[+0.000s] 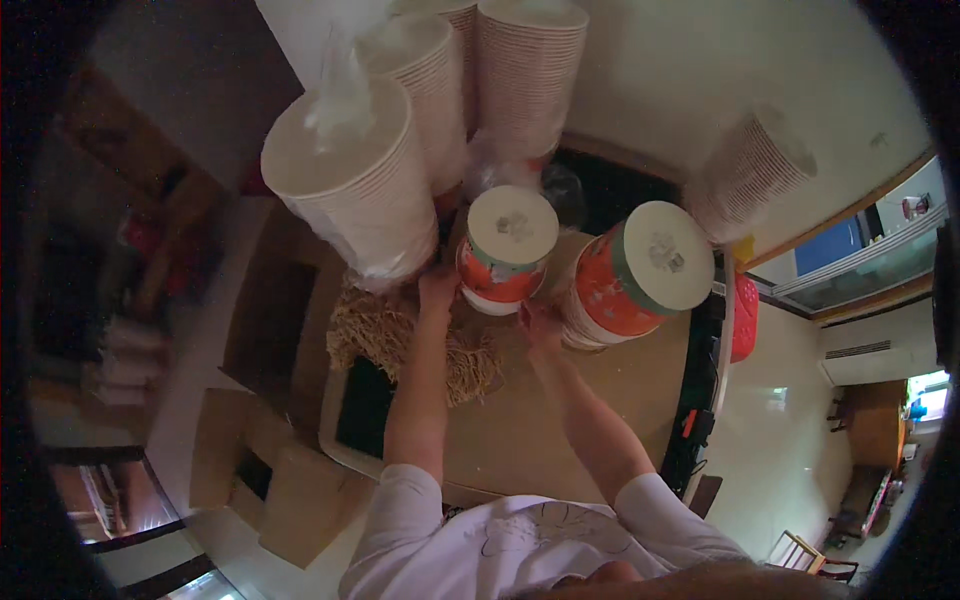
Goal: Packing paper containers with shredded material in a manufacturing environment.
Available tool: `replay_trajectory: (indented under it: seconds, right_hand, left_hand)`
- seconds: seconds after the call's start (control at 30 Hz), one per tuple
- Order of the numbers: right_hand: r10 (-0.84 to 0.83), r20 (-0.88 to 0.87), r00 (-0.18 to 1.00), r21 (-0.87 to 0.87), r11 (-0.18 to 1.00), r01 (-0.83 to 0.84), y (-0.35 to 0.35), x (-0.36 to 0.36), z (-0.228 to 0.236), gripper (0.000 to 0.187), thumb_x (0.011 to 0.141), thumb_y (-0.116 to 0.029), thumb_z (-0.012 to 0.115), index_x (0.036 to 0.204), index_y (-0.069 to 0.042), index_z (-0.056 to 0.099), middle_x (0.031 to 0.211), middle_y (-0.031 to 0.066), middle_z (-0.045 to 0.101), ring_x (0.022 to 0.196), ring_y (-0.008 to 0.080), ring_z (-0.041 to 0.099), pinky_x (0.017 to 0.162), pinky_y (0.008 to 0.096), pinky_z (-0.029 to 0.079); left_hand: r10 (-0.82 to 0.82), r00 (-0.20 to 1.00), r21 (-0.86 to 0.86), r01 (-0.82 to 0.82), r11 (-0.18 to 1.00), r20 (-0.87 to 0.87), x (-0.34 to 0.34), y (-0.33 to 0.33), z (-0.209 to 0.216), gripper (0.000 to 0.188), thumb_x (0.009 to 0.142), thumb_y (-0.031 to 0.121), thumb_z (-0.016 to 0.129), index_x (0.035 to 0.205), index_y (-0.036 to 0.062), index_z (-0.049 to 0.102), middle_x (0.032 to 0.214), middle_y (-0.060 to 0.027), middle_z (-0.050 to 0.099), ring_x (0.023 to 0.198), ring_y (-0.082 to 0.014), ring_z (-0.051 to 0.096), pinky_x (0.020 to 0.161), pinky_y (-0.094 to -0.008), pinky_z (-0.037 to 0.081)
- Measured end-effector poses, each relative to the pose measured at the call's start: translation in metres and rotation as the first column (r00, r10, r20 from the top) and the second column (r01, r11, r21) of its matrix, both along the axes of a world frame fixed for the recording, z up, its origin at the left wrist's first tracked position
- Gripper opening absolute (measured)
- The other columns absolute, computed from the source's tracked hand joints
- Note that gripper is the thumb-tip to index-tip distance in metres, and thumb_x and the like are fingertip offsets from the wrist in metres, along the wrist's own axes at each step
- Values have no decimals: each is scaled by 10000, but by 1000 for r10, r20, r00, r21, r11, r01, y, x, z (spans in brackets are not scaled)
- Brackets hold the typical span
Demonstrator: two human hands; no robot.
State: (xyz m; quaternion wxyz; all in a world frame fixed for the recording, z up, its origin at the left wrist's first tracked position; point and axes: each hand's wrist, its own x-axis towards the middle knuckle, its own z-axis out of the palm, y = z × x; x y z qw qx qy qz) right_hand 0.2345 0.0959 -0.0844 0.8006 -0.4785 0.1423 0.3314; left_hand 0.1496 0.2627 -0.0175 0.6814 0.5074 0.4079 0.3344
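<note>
An upside-down paper bucket [505, 272], orange with a green band and a pale round base on top, is in front of me at the middle of the table. My left hand [437, 287] is closed at its left lower side, the fingers partly hidden. At its lower right edge my right hand [540, 325] is closed too, between this bucket and a nested stack of similar orange buckets [622, 285] that leans to the right. A heap of tan shredded paper or twine [425, 345] lies beneath and beside my left forearm.
Tall stacks of white paper buckets in clear plastic [345, 185] crowd the back left; another white stack [752, 175] stands at the back right. Brown cardboard [570, 430] covers the table near me. Opened cardboard boxes [300, 490] sit at left. Something red plastic [744, 318] is beyond the right edge.
</note>
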Motion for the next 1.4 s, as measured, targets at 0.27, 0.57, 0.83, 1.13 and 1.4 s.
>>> replay_trajectory:
  seconds: [0.27,0.57,0.83,1.13,1.4]
  right_hand:
    - [194,152,969,-195,967,-163,9,-13,52,101,730,-69,571,672,-114,501,609,-3,488,531,107,473,453,233,360]
    - [152,156,976,-131,983,-132,13,-16,45,103,736,-88,561,669,-118,490,528,-17,435,447,99,437,391,218,317]
    - [-57,-17,998,-48,997,56,29,-17,32,78,737,-112,577,701,-124,508,592,-23,479,511,97,455,424,197,342]
    - [69,-140,988,275,961,-28,4,3,-7,73,810,-215,490,853,-159,508,846,-13,580,701,104,525,513,223,355]
    - [-26,153,988,25,999,22,19,-25,47,130,814,-192,475,924,-129,506,934,-4,570,827,118,524,587,259,372]
  left_hand:
    - [-21,979,-75,5,997,-202,-23,5,27,169,703,153,612,814,25,616,563,-32,541,432,-111,478,374,-253,375]
    - [-15,990,-50,8,999,-142,-16,43,-77,188,717,174,583,873,99,510,654,-27,530,490,-140,477,416,-289,406]
    - [-113,991,-190,98,977,-67,-20,42,0,119,662,126,599,728,98,504,559,-32,489,441,-128,475,326,-248,351]
    - [-169,985,-356,169,919,33,-20,38,4,350,661,114,625,986,130,496,715,-14,540,564,-122,489,457,-243,398]
    - [-20,999,32,21,999,-47,-17,41,6,155,652,76,557,797,33,519,539,-65,498,411,-169,474,300,-282,335]
